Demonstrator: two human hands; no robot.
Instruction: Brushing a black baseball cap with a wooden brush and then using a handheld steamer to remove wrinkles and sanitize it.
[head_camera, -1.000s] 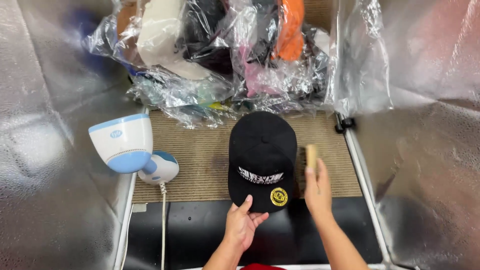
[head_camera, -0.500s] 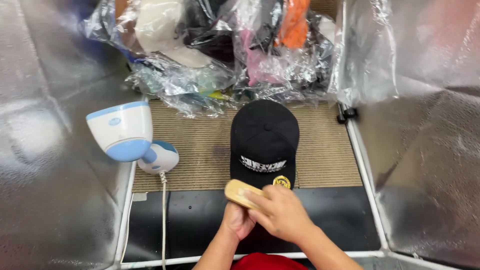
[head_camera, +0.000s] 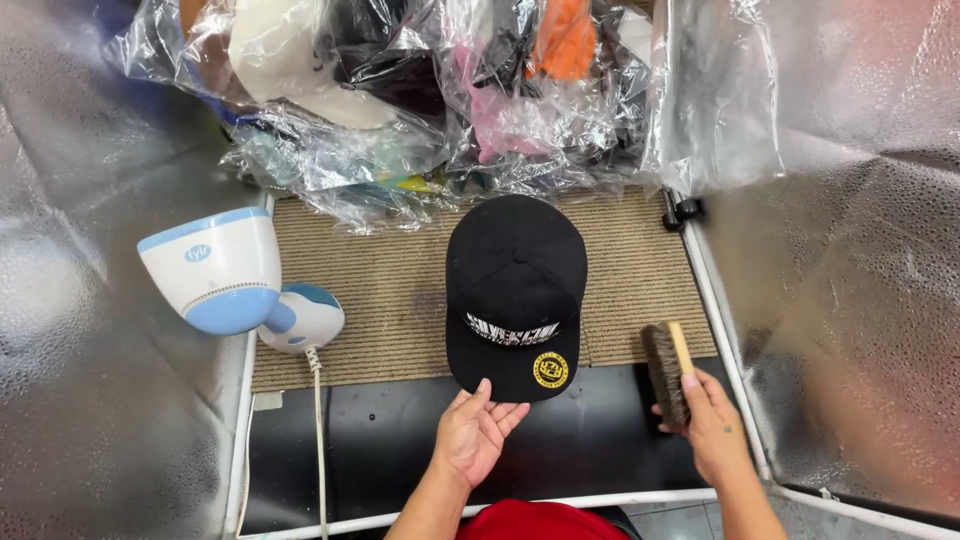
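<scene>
Half a second back both hands were bunched over the brush at the cap's brim; now they're splitting apart. The left hand (head_camera: 478, 432) is lying spread, fingertips touching the brim of the cap (head_camera: 516, 290). The right hand (head_camera: 712, 425) is gripping the brush (head_camera: 667, 368), off to the cap's right, so brushing looks ready to start.

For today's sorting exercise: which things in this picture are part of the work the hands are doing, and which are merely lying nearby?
In use:
black cap, its brim touched by the left hand
wooden brush, held by the right hand

Lying about:
white and blue steamer, on the left
bagged caps, piled behind
ribbed mat, under the cap
</scene>
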